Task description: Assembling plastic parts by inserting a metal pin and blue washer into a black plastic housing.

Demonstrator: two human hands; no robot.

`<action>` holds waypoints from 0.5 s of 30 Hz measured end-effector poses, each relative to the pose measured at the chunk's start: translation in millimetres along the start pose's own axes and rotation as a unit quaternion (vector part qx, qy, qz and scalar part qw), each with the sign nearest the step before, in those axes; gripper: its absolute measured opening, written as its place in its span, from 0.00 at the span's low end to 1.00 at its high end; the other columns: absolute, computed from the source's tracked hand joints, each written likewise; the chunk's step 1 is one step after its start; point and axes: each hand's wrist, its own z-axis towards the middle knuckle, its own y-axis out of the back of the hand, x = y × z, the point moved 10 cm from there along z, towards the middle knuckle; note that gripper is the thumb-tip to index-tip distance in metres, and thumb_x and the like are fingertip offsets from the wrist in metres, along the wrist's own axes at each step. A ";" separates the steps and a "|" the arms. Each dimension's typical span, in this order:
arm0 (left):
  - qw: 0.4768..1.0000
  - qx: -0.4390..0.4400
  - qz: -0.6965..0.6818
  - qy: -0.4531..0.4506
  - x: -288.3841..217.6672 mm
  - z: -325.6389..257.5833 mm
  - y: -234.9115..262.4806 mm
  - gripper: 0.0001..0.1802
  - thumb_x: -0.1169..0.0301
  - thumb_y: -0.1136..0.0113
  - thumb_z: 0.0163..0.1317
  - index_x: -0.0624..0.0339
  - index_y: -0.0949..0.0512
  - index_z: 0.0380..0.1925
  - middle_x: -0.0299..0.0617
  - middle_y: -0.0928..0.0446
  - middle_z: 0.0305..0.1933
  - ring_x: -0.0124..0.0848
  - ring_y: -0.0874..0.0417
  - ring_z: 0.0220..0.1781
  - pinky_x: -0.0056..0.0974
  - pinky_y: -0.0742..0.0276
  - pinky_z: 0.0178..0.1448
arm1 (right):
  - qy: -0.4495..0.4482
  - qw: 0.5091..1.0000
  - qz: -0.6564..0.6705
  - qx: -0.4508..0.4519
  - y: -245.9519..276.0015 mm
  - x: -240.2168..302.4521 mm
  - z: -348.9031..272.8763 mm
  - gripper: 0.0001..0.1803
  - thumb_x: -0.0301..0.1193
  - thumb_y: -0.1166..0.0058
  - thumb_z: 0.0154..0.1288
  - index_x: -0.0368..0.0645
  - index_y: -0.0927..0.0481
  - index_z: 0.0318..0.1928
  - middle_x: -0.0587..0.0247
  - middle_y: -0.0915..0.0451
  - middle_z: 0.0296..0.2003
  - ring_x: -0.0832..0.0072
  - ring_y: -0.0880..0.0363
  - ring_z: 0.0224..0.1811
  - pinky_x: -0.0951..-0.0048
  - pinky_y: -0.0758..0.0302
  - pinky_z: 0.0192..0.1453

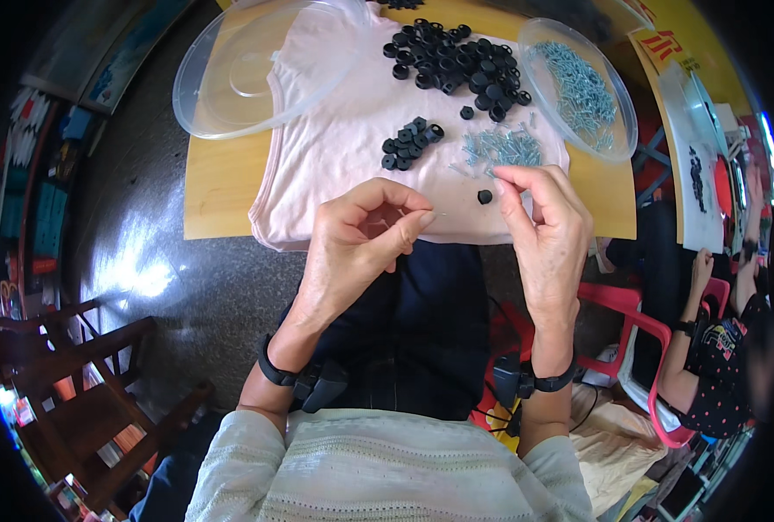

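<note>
**Over the cloth, a screw pinched and ready for its cap**

Above the near edge of the pale pink cloth (343, 130) spread on the wooden counter (221, 183), the left hand (352, 244) has thumb and forefinger closed on a thin silver screw (439, 213), its tip pointing right. The right hand (543, 226) hangs just beside it, fingertips pinched together, though whether they grip anything I cannot tell. One small black round cap (485, 197) lies on the cloth between the hands. Farther back sit a loose heap of silver screws (504, 146), a small cluster of black caps (411, 142), and a large pile of black caps (456, 61).

By my reading, the step in hand is joining screw to cap; the next move calls for fine alignment of the screw tip with a cap's centre.
</note>
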 end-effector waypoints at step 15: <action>1.000 -0.013 0.006 0.010 0.2 -7.0 -3.0 0.07 0.73 0.36 0.62 0.65 0.20 0.37 0.31 0.23 0.25 0.14 0.26 0.23 0.20 0.34 0.22 | -0.047 0.994 0.037 0.096 -16.6 -17.9 -12.0 0.10 0.19 0.40 0.56 0.39 0.19 0.40 0.61 0.20 0.32 0.73 0.20 0.28 0.74 0.25 0.30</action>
